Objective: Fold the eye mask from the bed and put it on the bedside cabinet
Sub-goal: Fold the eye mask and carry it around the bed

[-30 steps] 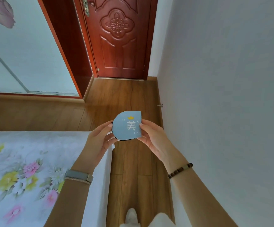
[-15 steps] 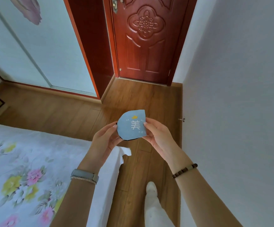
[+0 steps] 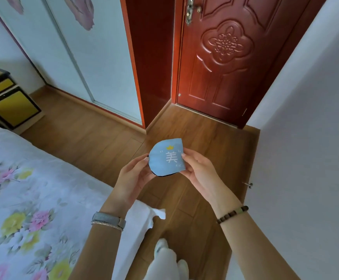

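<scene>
Now folded eye mask (image 3: 167, 158) (pale blue), hands (image 3: 136, 178) pinching

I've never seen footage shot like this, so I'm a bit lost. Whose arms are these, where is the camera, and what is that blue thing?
There is no machine here: a person wears a wide-angle camera on the head, so you look forward and down along their own arms. The left hand and right hand together hold a folded blue eye mask up in the air, above the wooden floor. At lower left is the bed with a flowered cover. The yellow and black bedside cabinet stands far left, where the mask should end up. Ahead is a red wooden door.
</scene>
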### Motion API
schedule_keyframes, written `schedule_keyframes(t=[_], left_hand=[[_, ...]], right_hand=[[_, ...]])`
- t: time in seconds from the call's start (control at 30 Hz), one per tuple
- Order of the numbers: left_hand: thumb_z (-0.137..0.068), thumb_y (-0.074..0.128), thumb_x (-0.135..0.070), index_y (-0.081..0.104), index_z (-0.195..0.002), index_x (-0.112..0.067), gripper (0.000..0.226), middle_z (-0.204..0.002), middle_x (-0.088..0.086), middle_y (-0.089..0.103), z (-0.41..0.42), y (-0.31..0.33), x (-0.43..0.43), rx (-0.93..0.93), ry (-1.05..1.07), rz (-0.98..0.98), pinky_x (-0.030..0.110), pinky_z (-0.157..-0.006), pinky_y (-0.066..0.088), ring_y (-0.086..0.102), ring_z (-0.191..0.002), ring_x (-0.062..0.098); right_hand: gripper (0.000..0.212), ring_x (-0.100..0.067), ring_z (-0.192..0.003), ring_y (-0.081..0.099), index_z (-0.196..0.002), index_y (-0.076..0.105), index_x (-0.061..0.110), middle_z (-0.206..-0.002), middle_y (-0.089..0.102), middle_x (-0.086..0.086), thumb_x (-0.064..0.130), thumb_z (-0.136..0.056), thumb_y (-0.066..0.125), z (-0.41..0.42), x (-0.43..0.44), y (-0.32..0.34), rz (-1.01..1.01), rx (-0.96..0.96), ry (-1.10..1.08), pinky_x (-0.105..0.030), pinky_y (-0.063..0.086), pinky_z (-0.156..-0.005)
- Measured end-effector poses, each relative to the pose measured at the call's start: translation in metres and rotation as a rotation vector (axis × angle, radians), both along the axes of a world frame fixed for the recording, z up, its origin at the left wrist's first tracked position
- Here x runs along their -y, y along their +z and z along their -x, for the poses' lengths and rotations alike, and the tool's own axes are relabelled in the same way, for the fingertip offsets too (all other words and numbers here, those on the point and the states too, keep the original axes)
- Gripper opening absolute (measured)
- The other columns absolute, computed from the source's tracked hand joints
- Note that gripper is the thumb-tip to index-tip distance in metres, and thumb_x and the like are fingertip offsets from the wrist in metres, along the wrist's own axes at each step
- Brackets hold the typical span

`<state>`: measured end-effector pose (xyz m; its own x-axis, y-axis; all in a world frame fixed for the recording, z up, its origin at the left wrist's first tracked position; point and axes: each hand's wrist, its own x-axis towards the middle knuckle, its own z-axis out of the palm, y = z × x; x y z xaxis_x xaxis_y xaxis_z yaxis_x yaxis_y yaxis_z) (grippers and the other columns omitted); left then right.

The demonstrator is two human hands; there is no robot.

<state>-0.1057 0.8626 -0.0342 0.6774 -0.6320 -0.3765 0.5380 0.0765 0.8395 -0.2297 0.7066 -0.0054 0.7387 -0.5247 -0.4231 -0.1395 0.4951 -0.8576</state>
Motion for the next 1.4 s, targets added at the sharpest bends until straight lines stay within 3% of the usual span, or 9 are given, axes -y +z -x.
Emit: schedule_keyframes(t=[0.13, 0.3, 0.6, 0.7, 0.87, 1.1, 1.27, 1.4], left_hand=[[-0.095, 0.058, -0.019, 0.065, -0.122, -0.004, 0.032, -0.121, 0.018, 0.069, -0.041, -0.012, 0.020, -0.008, 0.068, -0.033, 0.040, -0.094, 0.055, 0.068, -0.110, 0.027], [-0.097, 0.055, -0.020, 0.063, -0.125, -0.005, 0.033, -0.123, 0.017, 0.068, -0.111, -0.016, 0.056, 0.022, 0.114, -0.046, 0.036, -0.091, 0.057, 0.067, -0.111, 0.027], [-0.096, 0.056, -0.015, 0.064, -0.119, -0.001, 0.029, -0.114, 0.015, 0.071, -0.244, 0.000, 0.096, -0.036, 0.301, 0.025, 0.026, -0.072, 0.059, 0.072, -0.093, 0.017], [-0.095, 0.058, -0.014, 0.068, -0.113, 0.000, 0.025, -0.107, 0.012, 0.072, -0.283, 0.009, 0.092, -0.012, 0.370, 0.028, 0.024, -0.069, 0.057, 0.073, -0.086, 0.014], [-0.094, 0.059, -0.015, 0.072, -0.105, -0.005, 0.020, -0.105, 0.009, 0.075, -0.338, 0.014, 0.078, 0.030, 0.494, -0.010, 0.027, -0.073, 0.058, 0.073, -0.089, 0.016], [-0.097, 0.054, -0.018, 0.060, -0.123, 0.004, 0.035, -0.121, 0.019, 0.067, -0.404, 0.009, 0.059, 0.069, 0.647, -0.056, 0.037, -0.091, 0.057, 0.069, -0.098, 0.023], [-0.097, 0.053, -0.019, 0.061, -0.124, 0.001, 0.034, -0.125, 0.021, 0.065, -0.463, 0.003, 0.066, 0.067, 0.767, -0.068, 0.030, -0.082, 0.059, 0.067, -0.104, 0.025], [-0.097, 0.053, -0.019, 0.063, -0.123, -0.001, 0.033, -0.121, 0.019, 0.067, -0.507, 0.002, 0.078, 0.053, 0.830, -0.048, 0.032, -0.085, 0.059, 0.069, -0.102, 0.022]], right_hand=[[0.031, -0.019, -0.113, 0.068, -0.128, 0.063, 0.015, -0.122, 0.071, -0.008, 0.016, -0.096, 0.059, -0.050, 0.026, -0.011, -0.070, 0.010, 0.063, -0.030, 0.057, -0.088], [0.034, -0.020, -0.114, 0.067, -0.130, 0.060, 0.013, -0.125, 0.069, -0.009, 0.016, -0.096, 0.060, -0.131, 0.067, -0.015, -0.063, -0.020, 0.127, -0.034, 0.055, -0.096], [0.020, -0.017, -0.111, 0.069, -0.114, 0.067, 0.021, -0.123, 0.070, -0.008, 0.015, -0.096, 0.060, -0.289, 0.116, 0.002, -0.036, -0.001, 0.251, -0.027, 0.058, -0.086], [0.023, -0.021, -0.116, 0.066, -0.118, 0.065, 0.016, -0.127, 0.067, -0.012, 0.011, -0.097, 0.058, -0.338, 0.116, 0.003, -0.076, 0.013, 0.281, -0.028, 0.058, -0.084], [0.025, -0.024, -0.112, 0.067, -0.119, 0.065, 0.008, -0.122, 0.068, -0.014, 0.007, -0.096, 0.057, -0.417, 0.109, 0.001, -0.149, 0.042, 0.358, -0.029, 0.060, -0.078], [0.023, -0.017, -0.094, 0.075, -0.116, 0.067, 0.012, -0.101, 0.079, -0.005, 0.010, -0.095, 0.060, -0.523, 0.099, -0.011, -0.184, 0.060, 0.600, -0.026, 0.058, -0.076], [0.028, -0.022, -0.104, 0.072, -0.121, 0.067, 0.012, -0.118, 0.073, -0.011, 0.013, -0.094, 0.061, -0.603, 0.107, -0.017, -0.144, 0.067, 0.757, -0.030, 0.057, -0.084], [0.028, -0.020, -0.102, 0.073, -0.121, 0.067, 0.013, -0.118, 0.073, -0.012, 0.015, -0.094, 0.062, -0.671, 0.119, -0.014, -0.101, 0.068, 0.859, -0.026, 0.057, -0.078]])
